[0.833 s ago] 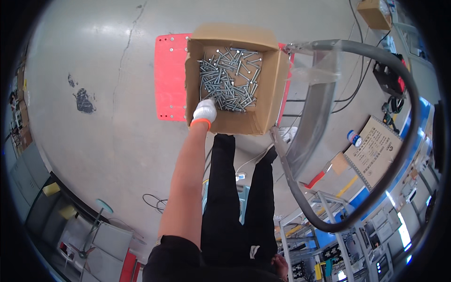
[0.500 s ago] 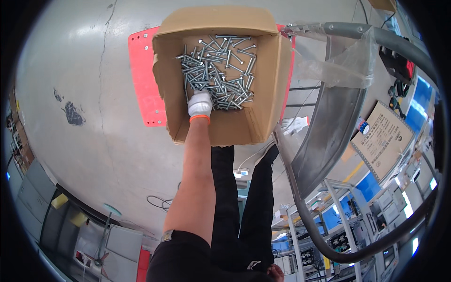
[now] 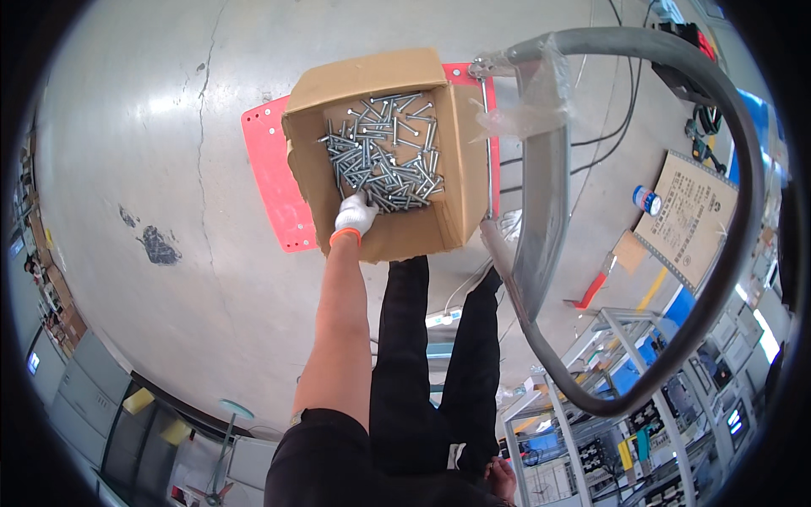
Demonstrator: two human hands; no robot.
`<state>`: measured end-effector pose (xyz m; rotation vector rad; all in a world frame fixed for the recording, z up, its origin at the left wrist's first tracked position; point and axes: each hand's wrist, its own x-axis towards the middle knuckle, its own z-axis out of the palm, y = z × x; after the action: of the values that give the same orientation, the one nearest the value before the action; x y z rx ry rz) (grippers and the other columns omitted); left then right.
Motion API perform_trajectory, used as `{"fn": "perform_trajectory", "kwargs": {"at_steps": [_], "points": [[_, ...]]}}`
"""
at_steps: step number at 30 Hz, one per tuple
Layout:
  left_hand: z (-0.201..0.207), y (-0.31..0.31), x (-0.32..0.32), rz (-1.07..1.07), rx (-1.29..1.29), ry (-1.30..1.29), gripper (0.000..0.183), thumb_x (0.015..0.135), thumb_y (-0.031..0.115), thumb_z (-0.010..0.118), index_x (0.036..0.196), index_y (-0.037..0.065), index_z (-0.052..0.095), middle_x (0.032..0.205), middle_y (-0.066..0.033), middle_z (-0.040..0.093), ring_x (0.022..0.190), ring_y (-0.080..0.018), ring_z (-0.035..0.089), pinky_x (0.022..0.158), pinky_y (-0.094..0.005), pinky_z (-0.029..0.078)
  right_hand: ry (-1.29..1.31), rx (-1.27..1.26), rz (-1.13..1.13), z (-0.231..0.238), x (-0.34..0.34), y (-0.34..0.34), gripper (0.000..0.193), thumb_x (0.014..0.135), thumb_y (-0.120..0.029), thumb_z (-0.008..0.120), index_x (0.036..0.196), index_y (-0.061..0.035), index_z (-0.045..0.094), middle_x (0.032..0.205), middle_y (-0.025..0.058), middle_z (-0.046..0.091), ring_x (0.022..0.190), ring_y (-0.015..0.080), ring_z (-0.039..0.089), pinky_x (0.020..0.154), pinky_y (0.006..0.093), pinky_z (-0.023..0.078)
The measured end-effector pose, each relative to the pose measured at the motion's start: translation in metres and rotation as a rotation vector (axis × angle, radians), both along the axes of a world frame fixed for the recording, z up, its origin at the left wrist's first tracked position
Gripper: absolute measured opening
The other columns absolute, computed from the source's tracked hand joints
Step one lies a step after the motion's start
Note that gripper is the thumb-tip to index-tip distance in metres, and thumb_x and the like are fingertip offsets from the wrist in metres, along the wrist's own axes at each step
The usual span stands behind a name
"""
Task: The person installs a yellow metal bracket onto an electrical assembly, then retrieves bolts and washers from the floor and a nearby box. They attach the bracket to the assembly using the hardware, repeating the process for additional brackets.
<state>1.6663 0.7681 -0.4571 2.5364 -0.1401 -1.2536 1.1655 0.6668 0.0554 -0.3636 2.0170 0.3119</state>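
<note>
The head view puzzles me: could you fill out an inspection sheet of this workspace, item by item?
Surface: grey concrete floor, cracked and stained.
Job's things: open brown cardboard box holding a pile of silver metal bolts, sitting on a red flat cart platform.
Clutter: blue-and-white can; printed cardboard sheet.
Hands: one white-gloved hand reaches into the bolts; which hand it is cannot be told; the other is not seen.
Cables: black cables on the floor.
Surroundings: grey curved cart handle; metal racks.

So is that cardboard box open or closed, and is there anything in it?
Open. The cardboard box has no lid over it, and a loose pile of metal bolts shows inside, covering much of its bottom.
</note>
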Motion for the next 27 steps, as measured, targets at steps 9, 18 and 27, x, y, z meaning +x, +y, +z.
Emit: {"fn": "perform_trajectory", "kwargs": {"at_steps": [9, 18, 27], "points": [[-0.031, -0.042, 0.000, 0.206, 0.221, 0.136, 0.031, 0.087, 0.015, 0.055, 0.110, -0.002, 0.067, 0.117, -0.0287, 0.064, 0.111, -0.0417, 0.063, 0.093, -0.0466, 0.052, -0.010, -0.007, -0.007, -0.014, -0.005, 0.002, 0.025, 0.093, -0.018, 0.068, 0.116, -0.0089, 0.064, 0.083, -0.0030, 0.065, 0.070, 0.0064, 0.057, 0.060, 0.0193, 0.043], [-0.076, -0.047, -0.004, 0.578, 0.287, 0.054, 0.037, 0.084, 0.026, 0.057, 0.093, -0.007, 0.071, 0.101, -0.0308, 0.067, 0.104, -0.0400, 0.066, 0.088, -0.0447, 0.052, 0.078, -0.021, -0.010, -0.015, 0.004, 0.017, 0.029, 0.093, -0.019, 0.068, 0.119, -0.0071, 0.065, 0.079, -0.0017, 0.064, 0.065, 0.0056, 0.057, 0.056, 0.0213, 0.044], [0.178, -0.025, 0.018, 1.061, -0.452, 0.367, 0.016, 0.094, 0.025, 0.052, 0.091, 0.010, 0.057, 0.079, -0.0047, 0.060, 0.073, -0.0217, 0.064, 0.065, -0.0390, 0.058, -0.483, -0.253, -0.288, -0.005, -0.001, 0.011, 0.023, 0.098, -0.010, 0.057, 0.115, 0.0055, 0.059, 0.090, 0.0114, 0.064, 0.073, 0.0181, 0.061, 0.068, 0.0271, 0.050]]}}
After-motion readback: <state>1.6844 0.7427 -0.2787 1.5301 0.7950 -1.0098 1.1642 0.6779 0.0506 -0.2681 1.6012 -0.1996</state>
